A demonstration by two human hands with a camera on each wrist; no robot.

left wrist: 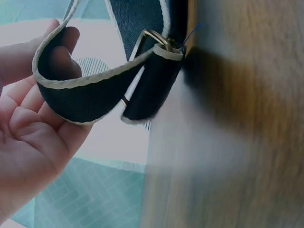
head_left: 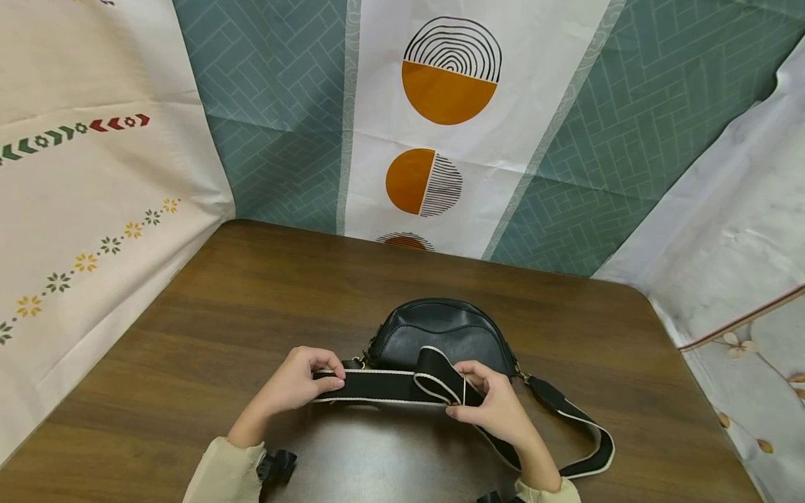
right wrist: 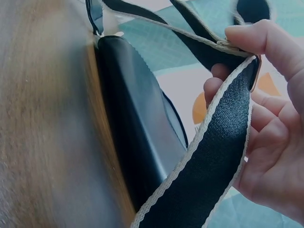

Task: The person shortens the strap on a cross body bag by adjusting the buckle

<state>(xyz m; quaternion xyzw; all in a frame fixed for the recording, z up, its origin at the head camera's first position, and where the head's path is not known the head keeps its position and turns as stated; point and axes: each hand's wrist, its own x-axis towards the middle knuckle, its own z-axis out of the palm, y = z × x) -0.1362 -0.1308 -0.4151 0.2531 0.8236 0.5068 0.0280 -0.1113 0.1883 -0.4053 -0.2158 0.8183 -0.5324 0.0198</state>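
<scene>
A small black handbag (head_left: 440,335) with a curved top rests on the table, its wide black strap (head_left: 383,386) edged in white. My left hand (head_left: 300,381) holds the strap near its left end, where it bends in a loop round the fingers. My right hand (head_left: 493,405) pinches the strap at a metal slider (right wrist: 255,73), with a loop of strap standing up beside the fingers. In the left wrist view a gold-coloured buckle (left wrist: 159,40) shows close to the left hand. From the right clip of the bag, the rest of the strap curves over the table toward the right forearm.
The brown wooden table (head_left: 283,279) has rounded far corners. A green and white patterned cloth (head_left: 277,126) hangs behind it, with a cream embroidered cloth (head_left: 94,209) on the left and a pale floral one (head_left: 742,279) on the right.
</scene>
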